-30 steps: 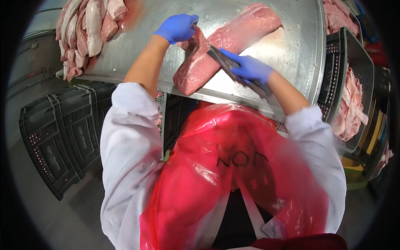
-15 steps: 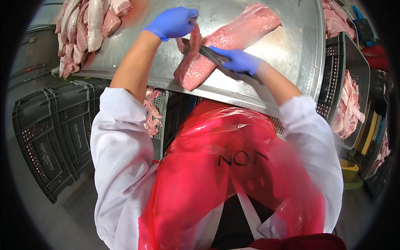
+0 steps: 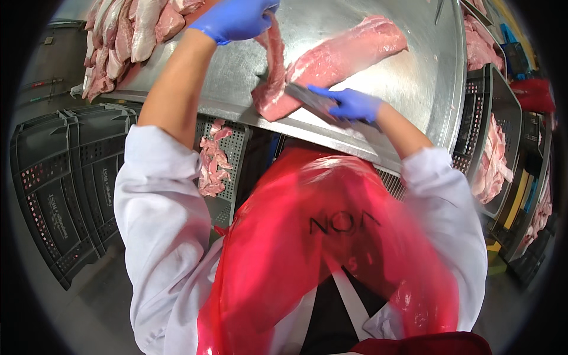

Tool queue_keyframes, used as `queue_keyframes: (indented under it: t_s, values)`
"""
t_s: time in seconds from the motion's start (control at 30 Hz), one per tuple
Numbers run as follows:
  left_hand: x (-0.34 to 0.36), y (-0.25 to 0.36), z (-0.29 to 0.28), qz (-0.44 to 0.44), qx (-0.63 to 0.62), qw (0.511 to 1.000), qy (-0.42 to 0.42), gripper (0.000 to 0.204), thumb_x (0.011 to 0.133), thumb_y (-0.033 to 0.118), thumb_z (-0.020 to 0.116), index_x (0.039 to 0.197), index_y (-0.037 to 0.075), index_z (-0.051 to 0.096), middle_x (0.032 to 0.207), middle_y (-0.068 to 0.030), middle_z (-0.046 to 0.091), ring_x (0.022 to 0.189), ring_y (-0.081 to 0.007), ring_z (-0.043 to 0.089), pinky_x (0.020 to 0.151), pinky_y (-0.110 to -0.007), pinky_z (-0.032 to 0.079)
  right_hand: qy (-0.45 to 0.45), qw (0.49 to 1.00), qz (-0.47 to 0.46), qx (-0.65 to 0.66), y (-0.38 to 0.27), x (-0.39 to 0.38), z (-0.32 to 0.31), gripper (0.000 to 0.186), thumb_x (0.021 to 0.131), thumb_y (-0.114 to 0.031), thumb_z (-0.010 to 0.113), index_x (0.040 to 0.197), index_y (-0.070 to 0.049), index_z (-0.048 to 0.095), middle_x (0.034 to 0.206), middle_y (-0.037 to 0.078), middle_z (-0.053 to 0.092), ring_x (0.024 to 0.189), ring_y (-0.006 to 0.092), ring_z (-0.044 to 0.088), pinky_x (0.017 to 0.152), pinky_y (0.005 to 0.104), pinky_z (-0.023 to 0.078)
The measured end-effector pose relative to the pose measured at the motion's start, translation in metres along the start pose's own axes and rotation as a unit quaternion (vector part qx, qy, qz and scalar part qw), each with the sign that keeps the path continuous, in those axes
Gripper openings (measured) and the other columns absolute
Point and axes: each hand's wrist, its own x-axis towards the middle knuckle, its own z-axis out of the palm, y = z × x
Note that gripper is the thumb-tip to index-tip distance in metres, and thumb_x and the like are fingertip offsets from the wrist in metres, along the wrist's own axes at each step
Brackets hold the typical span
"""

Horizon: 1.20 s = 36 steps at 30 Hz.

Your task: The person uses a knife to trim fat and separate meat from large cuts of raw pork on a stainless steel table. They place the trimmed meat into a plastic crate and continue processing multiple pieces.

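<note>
On the steel table lies a long piece of pale pink meat (image 3: 349, 56), slanting from near left to far right. My left hand (image 3: 234, 21), in a blue glove, is closed on the upper end of a meat strip (image 3: 275, 56) and holds it above the table. The strip's lower end still joins the near part of the piece. My right hand (image 3: 357, 105), also gloved in blue, grips a knife (image 3: 310, 99) with the index finger stretched along it. The blade lies against the meat at the strip's base; its tip is hidden there.
Several pieces of meat are heaped on the steel table (image 3: 219, 77) at the far left. Dark crates (image 3: 71, 183) stand at the left. A grey crate (image 3: 235, 148) below the table's edge holds trimmings (image 3: 213, 165). At the right, another crate (image 3: 503, 109) contains meat (image 3: 494, 163).
My left hand has moved up and slightly left, drawing the strip out longer and straighter. The knife stays by the strip's base. The view has shifted a little.
</note>
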Motion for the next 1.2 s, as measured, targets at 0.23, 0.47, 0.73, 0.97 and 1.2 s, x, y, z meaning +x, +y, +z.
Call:
queue_keyframes:
  t_s: [0.23, 0.47, 0.73, 0.97, 1.2]
  values:
    - [-0.028, 0.030, -0.033, 0.049, 0.041, 0.997, 0.048, 0.016, 0.088, 0.011, 0.057, 0.102, 0.004, 0.061, 0.086, -0.0238, 0.064, 0.078, -0.0431, 0.062, 0.068, -0.047, 0.049, 0.036, 0.998, -0.027, -0.039, -0.024, 0.069, 0.020, 0.079, 0.093, -0.012, 0.052, 0.162, -0.033, 0.019, 0.080, 0.009, 0.069, 0.064, 0.0199, 0.064, 0.070, 0.0345, 0.055]
    - [-0.105, 0.035, -0.089, -0.024, -0.023, 0.997, 0.076, 0.020, 0.085, 0.004, 0.058, 0.105, 0.000, 0.060, 0.084, -0.0163, 0.061, 0.079, -0.0290, 0.062, 0.076, -0.035, 0.049, -0.041, 0.995, 0.028, 0.081, -0.040, 0.025, 0.036, 0.084, 0.087, -0.007, 0.055, 0.161, -0.033, 0.025, 0.091, 0.011, 0.072, 0.062, 0.0183, 0.065, 0.069, 0.0325, 0.057]
    - [-0.310, 0.064, -0.125, -0.223, -0.105, 0.935, 0.255, 0.022, 0.079, -0.011, 0.050, 0.097, -0.003, 0.060, 0.085, -0.0065, 0.057, 0.084, -0.0144, 0.056, 0.081, -0.028, 0.047, -0.102, 0.988, 0.043, 0.105, -0.084, 0.030, 0.040, 0.080, 0.094, -0.010, 0.054, 0.161, -0.039, 0.022, 0.080, 0.007, 0.068, 0.059, 0.0129, 0.062, 0.058, 0.0296, 0.056]
    - [-0.445, 0.007, 0.008, -0.489, -0.106, 0.865, 0.019, 0.026, 0.086, 0.009, 0.065, 0.108, -0.003, 0.059, 0.103, -0.0193, 0.067, 0.097, -0.0338, 0.067, 0.088, -0.037, 0.051, 0.321, 0.916, 0.185, 0.153, 0.047, -0.033, -0.086, 0.081, 0.089, -0.007, 0.055, 0.162, -0.025, 0.023, 0.090, 0.014, 0.070, 0.066, 0.0194, 0.067, 0.061, 0.0351, 0.057]
    - [-0.372, -0.014, 0.097, -0.414, -0.118, 0.898, 0.097, 0.058, 0.086, 0.015, 0.069, 0.138, -0.003, 0.050, 0.133, -0.0246, 0.059, 0.123, -0.0378, 0.060, 0.104, -0.043, 0.048, 0.296, 0.929, 0.200, 0.093, 0.060, -0.032, -0.073, 0.083, 0.088, -0.006, 0.054, 0.162, -0.016, 0.020, 0.089, 0.015, 0.070, 0.062, 0.0199, 0.065, 0.057, 0.0357, 0.054]
